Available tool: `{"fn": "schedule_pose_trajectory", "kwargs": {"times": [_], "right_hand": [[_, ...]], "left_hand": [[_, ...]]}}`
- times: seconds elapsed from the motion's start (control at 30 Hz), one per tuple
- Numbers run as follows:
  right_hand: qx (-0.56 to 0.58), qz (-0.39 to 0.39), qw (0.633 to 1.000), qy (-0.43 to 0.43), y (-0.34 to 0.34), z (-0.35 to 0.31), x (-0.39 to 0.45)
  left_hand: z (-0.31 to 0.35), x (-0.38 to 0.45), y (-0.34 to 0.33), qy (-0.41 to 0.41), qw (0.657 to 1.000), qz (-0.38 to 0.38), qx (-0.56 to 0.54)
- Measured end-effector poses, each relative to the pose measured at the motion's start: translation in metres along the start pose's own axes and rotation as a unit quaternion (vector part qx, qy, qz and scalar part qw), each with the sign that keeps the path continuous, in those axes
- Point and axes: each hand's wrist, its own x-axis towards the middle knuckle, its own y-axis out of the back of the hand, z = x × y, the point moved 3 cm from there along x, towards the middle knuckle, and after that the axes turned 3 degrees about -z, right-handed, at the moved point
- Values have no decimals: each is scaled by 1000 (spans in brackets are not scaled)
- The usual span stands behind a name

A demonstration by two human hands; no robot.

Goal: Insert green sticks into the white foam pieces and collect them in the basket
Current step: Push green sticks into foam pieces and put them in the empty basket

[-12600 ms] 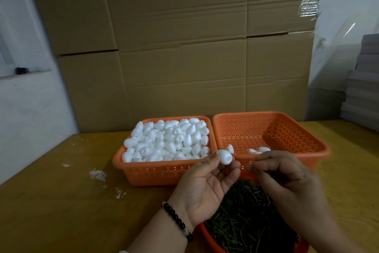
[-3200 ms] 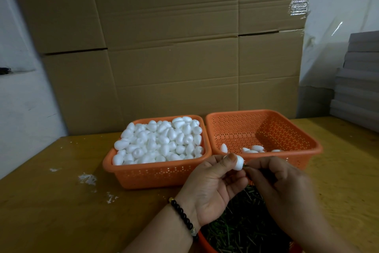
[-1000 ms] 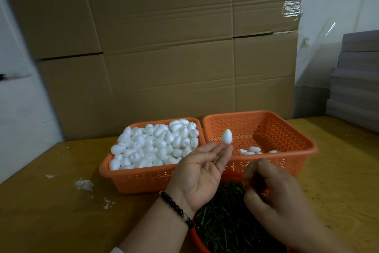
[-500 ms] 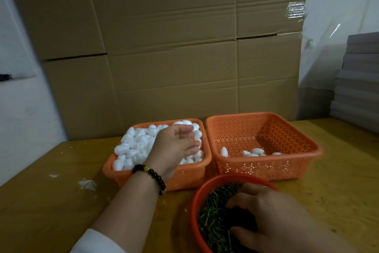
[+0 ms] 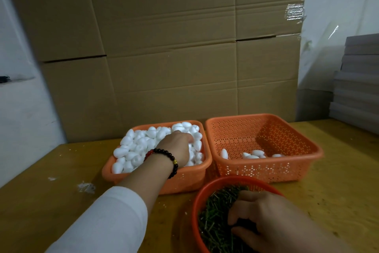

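Left hand of mine reaches, palm down, into the orange perforated plastic basket heaped with white egg-shaped foam pieces; its fingertips are buried among them, so I cannot tell whether they grip one. A dark beaded bracelet circles that wrist, and a white sleeve covers my forearm. Just right of this hand stands a second orange perforated basket, touching the first, with a few white foam pieces lying on its floor. Nearer to me, my right hand rests in the round red plastic bowl of short green sticks, fingers curled down into the pile; whether they pinch a stick is hidden. Both baskets and the bowl sit on the yellow wooden table, brown cardboard boxes rising beyond.
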Motion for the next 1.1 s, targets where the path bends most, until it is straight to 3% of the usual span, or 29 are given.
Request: {"fn": "schedule_pose_trajectory", "kwargs": {"times": [0.1, 0.17, 0.33, 0.43, 0.5, 0.73, 1.1], "right_hand": [[8, -12, 1000, 0, 1, -2, 0], [8, -10, 1000, -6, 2, -4, -1], [10, 16, 1000, -24, 8, -8, -4], [1, 15, 1000, -21, 9, -9, -4], [1, 10, 1000, -20, 7, -8, -3], [4, 9, 1000, -22, 7, -9, -4], [7, 8, 999, -41, 7, -9, -4]], "left_hand": [[-4, 2, -2, -22, 997, 67, -11], [-5, 4, 0, -5, 998, 56, 3], [-5, 3, 3, -117, 987, 5, 111], [-1, -17, 7, -146, 989, 9, -29], [-1, -32, 10, -174, 982, 27, -66], [3, -71, 15, -174, 931, -86, -309], [17, -93, 10, -188, 892, -219, -347]]}}
